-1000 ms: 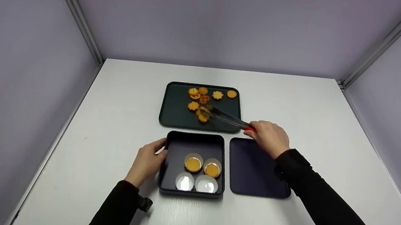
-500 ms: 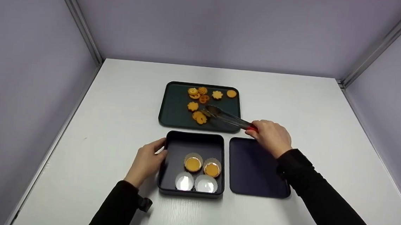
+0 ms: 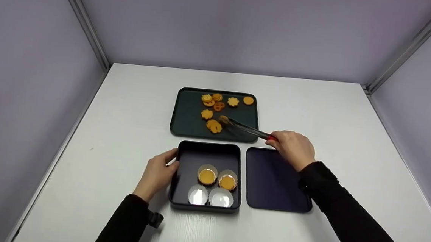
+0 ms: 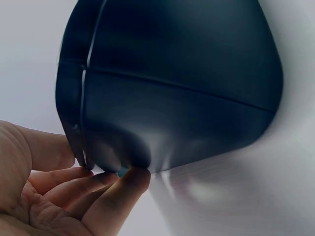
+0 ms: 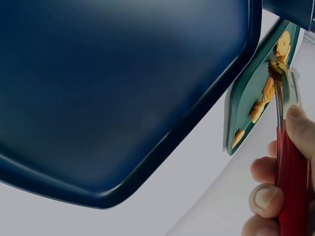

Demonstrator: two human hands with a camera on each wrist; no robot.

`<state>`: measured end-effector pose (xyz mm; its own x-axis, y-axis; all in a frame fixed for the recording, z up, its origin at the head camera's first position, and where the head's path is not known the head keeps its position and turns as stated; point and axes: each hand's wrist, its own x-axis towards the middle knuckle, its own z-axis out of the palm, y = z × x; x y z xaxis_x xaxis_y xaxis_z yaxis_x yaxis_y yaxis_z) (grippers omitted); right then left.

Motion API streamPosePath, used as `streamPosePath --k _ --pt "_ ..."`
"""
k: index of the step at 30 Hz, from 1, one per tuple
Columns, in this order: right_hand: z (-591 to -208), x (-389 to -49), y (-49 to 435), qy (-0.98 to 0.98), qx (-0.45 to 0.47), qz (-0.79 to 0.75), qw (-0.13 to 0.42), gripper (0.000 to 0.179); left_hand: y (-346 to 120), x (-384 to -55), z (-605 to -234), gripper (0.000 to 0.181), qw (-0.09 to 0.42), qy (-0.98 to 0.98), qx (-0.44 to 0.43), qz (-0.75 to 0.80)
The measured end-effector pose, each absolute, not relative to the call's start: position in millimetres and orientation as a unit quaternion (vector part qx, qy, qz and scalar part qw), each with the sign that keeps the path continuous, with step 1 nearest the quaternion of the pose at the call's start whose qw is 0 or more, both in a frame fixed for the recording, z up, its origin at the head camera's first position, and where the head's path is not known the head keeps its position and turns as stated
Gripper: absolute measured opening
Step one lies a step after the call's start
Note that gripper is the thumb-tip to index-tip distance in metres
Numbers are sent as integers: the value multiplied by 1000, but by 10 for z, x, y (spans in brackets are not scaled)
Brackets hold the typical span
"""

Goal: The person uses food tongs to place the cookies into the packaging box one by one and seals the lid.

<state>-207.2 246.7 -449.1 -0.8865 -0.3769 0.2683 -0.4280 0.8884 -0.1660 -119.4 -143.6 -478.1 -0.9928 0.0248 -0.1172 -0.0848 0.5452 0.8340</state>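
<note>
In the head view, my right hand (image 3: 293, 148) grips red-handled tongs (image 3: 251, 130) over the green tray. A cookie (image 3: 223, 119) sits at the tongs' tips, seemingly between them. Near it on the tray lie a pair of overlapping cookies (image 3: 214, 126) and a flower-shaped cookie (image 3: 207, 114). My left hand (image 3: 157, 174) holds the left wall of a dark square box (image 3: 203, 207); the left wrist view has the thumb at its rim and fingers against the outer wall (image 4: 162, 123). Inside the box, two paper cups (image 3: 207, 175) contain cookies and two front cups (image 3: 221, 198) look empty.
The green tray (image 3: 186, 124) stands behind the box and carries several more cookies and a pretzel-like piece (image 3: 218, 106) toward its back. A dark flat lid or tray (image 3: 275, 186) lies right of the box, under my right forearm. Walls enclose the white table (image 3: 125, 103).
The tongs have closed around a cookie and drawn it slightly right, away from the overlapping pair. My left hand and the box have stayed put.
</note>
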Motion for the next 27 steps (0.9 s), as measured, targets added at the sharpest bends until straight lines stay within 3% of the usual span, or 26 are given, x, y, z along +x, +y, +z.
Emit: streamPosePath --k 5,15,27 --pt "-4503 -2052 2487 -964 211 101 126 23 -1437 -1196 -4793 50 58 878 -15 475" --pt "-4542 -2037 2563 -950 232 38 205 28 -1440 -1204 -4805 50 53 878 -12 475" --pt "-4576 -2028 2610 -951 232 69 194 28 -1442 -1195 -4784 50 56 876 -12 480"
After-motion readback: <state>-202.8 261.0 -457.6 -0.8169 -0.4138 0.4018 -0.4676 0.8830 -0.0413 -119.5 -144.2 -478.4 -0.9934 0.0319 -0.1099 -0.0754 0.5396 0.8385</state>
